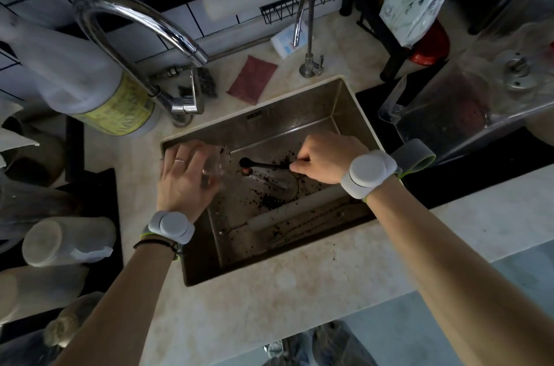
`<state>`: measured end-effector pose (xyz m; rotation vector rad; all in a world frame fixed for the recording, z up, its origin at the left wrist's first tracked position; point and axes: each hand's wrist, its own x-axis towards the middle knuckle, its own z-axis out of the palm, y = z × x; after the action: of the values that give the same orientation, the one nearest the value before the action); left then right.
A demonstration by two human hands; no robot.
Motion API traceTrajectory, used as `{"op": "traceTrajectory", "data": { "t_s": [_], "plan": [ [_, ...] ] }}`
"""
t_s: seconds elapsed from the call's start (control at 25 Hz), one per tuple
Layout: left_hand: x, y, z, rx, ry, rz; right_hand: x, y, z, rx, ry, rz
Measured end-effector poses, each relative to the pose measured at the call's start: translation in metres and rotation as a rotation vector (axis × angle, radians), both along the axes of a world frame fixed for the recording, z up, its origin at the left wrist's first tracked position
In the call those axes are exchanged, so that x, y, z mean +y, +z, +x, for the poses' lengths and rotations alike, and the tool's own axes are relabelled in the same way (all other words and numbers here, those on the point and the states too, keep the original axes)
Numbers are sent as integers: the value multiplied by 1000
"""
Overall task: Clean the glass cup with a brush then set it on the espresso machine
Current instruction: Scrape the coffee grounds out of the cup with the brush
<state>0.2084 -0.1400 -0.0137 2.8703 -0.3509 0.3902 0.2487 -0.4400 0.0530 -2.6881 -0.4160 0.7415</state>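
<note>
Over the steel sink (353,114), the left hand (183,180) wrapped a clear glass cup (217,166) lying sideways, mouth toward three o'clock. The right hand (325,160) pinched a black long-handled brush (259,165), its head just beside that mouth, above scattered dark grounds (268,200).

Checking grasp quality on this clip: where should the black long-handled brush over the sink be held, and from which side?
By the thin handle end, from the right, as the right hand does: the black long-handled brush lies level, head toward the clear glass cup.
</note>
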Motion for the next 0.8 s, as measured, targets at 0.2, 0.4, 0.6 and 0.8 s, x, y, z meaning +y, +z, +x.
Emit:
{"op": "traceTrajectory", "data": {
  "t_s": [0.2, 0.4, 0.6, 0.8],
  "plan": [
    [-7, 1, 1, 84, 43, 46, 2, -15, -8, 24, -76, -12],
    [-10, 0, -1, 126, 91, 65, 3, -21, -13, -2, -162, -91],
    [-22, -7, -2, 191, 91, 22, 14, -30, -20, -29, -157, -36],
    [-20, -11, -3, 197, 114, 25, 9, -37, -19, 0, -148, 1]
  ]
}}
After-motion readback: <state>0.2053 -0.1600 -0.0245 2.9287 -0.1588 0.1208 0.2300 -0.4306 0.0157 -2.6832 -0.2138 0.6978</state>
